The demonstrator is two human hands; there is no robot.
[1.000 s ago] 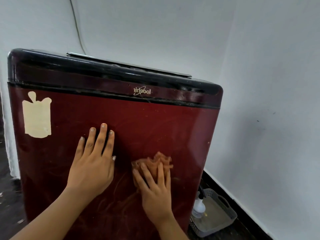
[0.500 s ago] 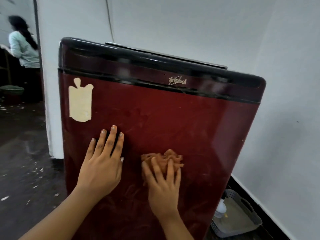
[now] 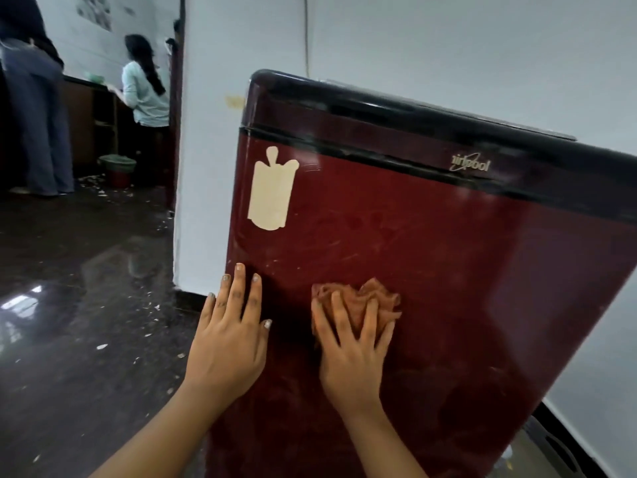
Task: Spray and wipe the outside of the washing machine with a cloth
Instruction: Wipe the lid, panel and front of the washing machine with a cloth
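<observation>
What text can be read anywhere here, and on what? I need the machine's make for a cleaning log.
"irlpool": gold logo on the dark band atop the washing machine; its first letters are not legible, and the swirl crosses it.
Cream sticker patch on the red front: blank, no text.
Marks on the far wall at upper left: too small and blurred to read.

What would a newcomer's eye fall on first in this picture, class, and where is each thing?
The dark red washing machine fills the right of the view, with a pale sticker patch near its upper left corner. Low on its front, the right hand presses a crumpled orange cloth to the panel, the left hand flat beside it.
</observation>
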